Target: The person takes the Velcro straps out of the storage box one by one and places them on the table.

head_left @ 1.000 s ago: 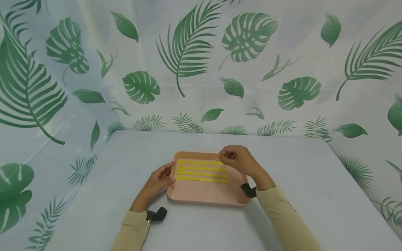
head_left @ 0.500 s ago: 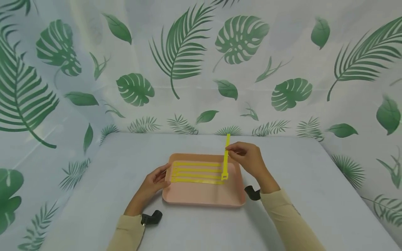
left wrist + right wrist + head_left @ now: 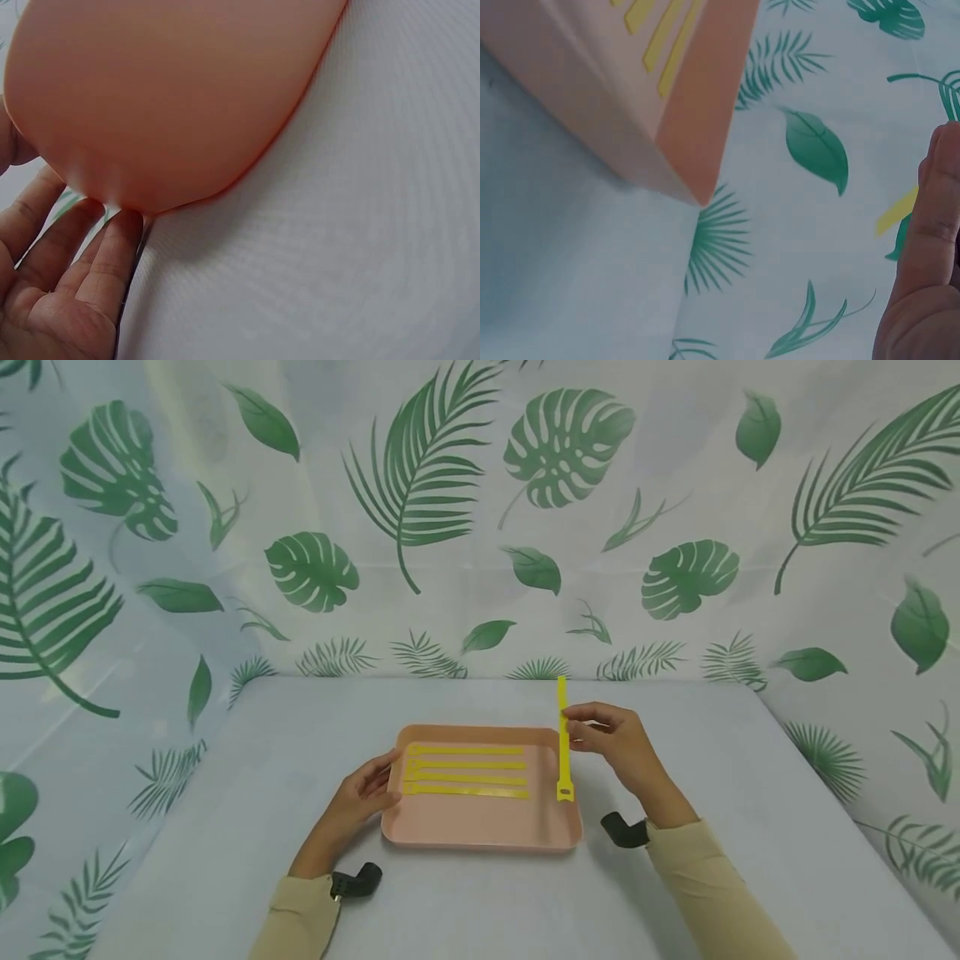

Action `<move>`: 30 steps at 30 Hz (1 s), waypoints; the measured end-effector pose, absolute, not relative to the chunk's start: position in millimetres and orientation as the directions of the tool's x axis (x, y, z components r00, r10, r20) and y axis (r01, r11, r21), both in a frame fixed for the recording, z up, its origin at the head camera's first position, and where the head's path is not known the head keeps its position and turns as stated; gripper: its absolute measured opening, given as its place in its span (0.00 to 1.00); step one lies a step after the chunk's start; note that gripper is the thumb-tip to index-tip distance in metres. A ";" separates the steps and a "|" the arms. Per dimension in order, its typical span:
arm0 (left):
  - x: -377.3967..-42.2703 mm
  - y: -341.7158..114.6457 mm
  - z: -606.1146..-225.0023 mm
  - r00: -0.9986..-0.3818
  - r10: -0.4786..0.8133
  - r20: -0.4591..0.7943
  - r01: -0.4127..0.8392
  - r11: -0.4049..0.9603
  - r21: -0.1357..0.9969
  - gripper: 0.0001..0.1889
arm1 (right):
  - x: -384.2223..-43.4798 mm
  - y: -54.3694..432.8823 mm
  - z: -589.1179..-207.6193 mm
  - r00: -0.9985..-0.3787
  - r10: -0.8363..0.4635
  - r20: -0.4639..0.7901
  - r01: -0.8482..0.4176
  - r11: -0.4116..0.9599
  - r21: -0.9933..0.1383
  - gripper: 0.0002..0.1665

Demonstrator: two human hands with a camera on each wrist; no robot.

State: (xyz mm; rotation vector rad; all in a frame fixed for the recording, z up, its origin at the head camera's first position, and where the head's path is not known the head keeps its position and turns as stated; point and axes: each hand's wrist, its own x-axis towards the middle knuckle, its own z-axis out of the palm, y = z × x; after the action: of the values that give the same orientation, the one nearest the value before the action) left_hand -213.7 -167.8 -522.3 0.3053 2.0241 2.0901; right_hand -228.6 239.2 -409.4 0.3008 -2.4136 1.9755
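A pink tray point(image 3: 480, 828) lies on the table with several yellow cable ties point(image 3: 468, 766) side by side in its far half, slotted heads to the left. My left hand point(image 3: 352, 806) holds the tray's left end; in the left wrist view its fingertips point(image 3: 124, 225) meet the wall point(image 3: 172, 105). Between thumb and fingers, my right hand point(image 3: 628, 752) pinches another yellow cable tie point(image 3: 564, 756). That tie hangs upright over the tray's right end, slotted head at the bottom. Only a short piece of the held tie point(image 3: 894, 214) shows in the right wrist view.
A white cloth point(image 3: 480, 902) covers the table under the tray. Behind and at both sides hangs a white curtain point(image 3: 450, 610) printed with green leaves. Each wrist carries a small black camera, such as the right one point(image 3: 624, 831).
My right hand has lifted a yellow cable tie from the tray, turned it upright and carried it to the right. The left hand stays at the tray's left end.
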 end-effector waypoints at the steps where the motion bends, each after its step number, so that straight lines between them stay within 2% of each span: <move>1: -213.4 -168.1 -522.3 -0.955 0.296 -0.004 -0.015 -0.033 0.999 0.41 | -228.2 241.4 -409.4 -0.981 -0.148 0.122 -0.149 0.183 -0.972 0.20; 9: -213.9 -170.7 -523.0 -0.958 0.286 0.028 0.028 -0.006 1.000 0.40 | -228.0 260.8 -408.5 -0.980 -0.181 0.084 -0.122 0.214 -0.969 0.23; 18: -214.4 -169.2 -524.3 -0.956 0.291 0.033 0.031 -0.011 0.999 0.40 | -229.1 279.1 -413.4 -0.985 -0.168 -0.026 -0.015 0.234 -0.972 0.24; 30: -212.8 -168.1 -522.4 -0.951 0.306 0.039 0.042 0.002 0.999 0.39 | -231.2 292.6 -436.8 -0.966 -0.173 -0.194 0.143 0.268 -0.953 0.17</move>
State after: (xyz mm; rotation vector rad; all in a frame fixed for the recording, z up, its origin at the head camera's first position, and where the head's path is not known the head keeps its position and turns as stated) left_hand -212.8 -168.1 -522.4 0.3668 2.0798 2.0619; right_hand -231.2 292.6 -436.8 0.0331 -2.6966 2.0767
